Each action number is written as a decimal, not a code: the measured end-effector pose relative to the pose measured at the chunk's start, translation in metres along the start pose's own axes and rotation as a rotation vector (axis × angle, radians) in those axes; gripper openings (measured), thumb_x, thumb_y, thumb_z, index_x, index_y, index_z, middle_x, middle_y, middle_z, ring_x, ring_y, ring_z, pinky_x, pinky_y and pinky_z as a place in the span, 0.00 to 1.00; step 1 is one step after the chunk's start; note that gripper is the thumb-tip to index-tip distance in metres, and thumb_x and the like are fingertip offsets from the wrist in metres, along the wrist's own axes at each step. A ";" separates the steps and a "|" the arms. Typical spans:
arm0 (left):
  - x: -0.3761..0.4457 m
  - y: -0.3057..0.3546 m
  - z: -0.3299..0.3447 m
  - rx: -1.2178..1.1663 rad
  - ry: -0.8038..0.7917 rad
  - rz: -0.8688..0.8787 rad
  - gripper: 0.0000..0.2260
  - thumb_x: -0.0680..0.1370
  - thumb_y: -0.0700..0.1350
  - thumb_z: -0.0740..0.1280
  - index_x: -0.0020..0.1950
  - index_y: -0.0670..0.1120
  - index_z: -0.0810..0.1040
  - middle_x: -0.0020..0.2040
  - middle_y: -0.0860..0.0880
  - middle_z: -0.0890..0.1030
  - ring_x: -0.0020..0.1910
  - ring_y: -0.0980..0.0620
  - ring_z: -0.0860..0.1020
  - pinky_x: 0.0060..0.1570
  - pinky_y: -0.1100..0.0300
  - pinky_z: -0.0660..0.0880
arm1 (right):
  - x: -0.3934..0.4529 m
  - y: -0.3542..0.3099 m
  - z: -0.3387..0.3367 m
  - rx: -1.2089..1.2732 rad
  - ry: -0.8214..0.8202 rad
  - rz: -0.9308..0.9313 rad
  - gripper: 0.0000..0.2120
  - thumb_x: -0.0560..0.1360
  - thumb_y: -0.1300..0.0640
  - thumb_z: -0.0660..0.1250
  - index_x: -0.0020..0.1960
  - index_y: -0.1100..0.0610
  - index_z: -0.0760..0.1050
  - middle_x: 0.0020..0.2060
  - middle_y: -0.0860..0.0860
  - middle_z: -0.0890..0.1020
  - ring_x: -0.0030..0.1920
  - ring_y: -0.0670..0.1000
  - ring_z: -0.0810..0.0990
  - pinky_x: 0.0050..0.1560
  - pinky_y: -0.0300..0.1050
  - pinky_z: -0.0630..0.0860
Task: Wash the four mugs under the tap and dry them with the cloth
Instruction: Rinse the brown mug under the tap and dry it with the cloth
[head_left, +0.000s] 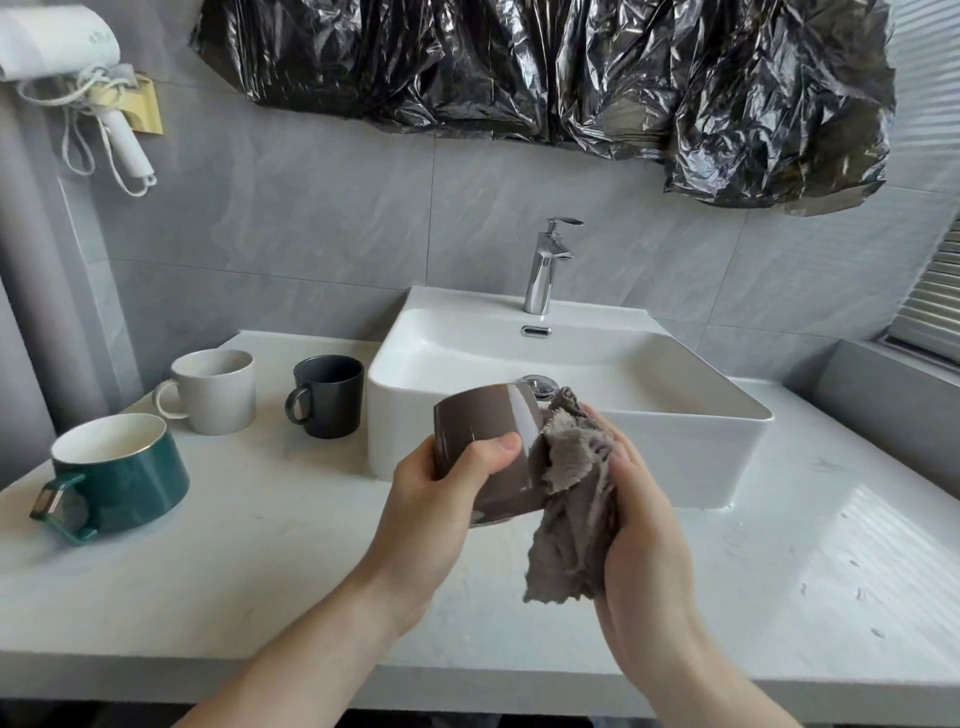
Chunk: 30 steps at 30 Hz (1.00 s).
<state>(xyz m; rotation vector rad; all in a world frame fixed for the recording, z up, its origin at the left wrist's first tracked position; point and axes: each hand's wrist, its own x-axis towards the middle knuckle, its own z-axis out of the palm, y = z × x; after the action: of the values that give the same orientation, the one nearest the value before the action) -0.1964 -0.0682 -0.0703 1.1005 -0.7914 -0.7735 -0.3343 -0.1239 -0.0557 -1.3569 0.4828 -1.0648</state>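
Note:
My left hand grips a brown mug, held tilted in front of the white sink. My right hand holds a grey-beige cloth and presses it against the mug's right side. Three other mugs stand on the counter to the left: a white mug, a dark grey mug and a green mug with a white inside. The chrome tap stands behind the basin, and no water runs from it.
The white counter stretches on both sides of the sink and shows water drops on the right. A hair dryer hangs on the wall at the upper left. Black plastic sheeting covers the wall above the tap.

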 end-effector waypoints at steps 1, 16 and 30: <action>-0.001 0.000 0.003 -0.021 -0.009 -0.028 0.24 0.67 0.61 0.74 0.58 0.49 0.87 0.54 0.43 0.88 0.58 0.40 0.86 0.64 0.38 0.80 | -0.002 0.001 0.003 -0.033 -0.007 -0.041 0.14 0.85 0.50 0.59 0.67 0.44 0.78 0.50 0.46 0.87 0.47 0.48 0.85 0.41 0.41 0.80; -0.004 0.003 0.005 0.046 -0.040 0.007 0.17 0.83 0.57 0.64 0.62 0.47 0.84 0.54 0.47 0.88 0.53 0.50 0.86 0.45 0.56 0.81 | -0.019 0.015 0.010 -0.632 -0.059 -0.613 0.26 0.81 0.63 0.62 0.77 0.48 0.69 0.77 0.44 0.71 0.77 0.49 0.70 0.75 0.48 0.69; 0.001 0.011 0.005 -0.027 0.083 -0.047 0.20 0.81 0.59 0.66 0.62 0.45 0.86 0.55 0.46 0.89 0.57 0.45 0.87 0.65 0.41 0.80 | -0.028 0.041 0.003 -0.469 0.014 -0.543 0.32 0.79 0.69 0.59 0.76 0.41 0.69 0.74 0.42 0.75 0.58 0.67 0.84 0.52 0.65 0.83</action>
<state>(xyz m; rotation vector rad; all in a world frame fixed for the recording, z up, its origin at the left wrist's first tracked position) -0.1986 -0.0683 -0.0584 1.1232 -0.6855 -0.7711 -0.3318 -0.1037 -0.1013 -1.9662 0.3953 -1.4591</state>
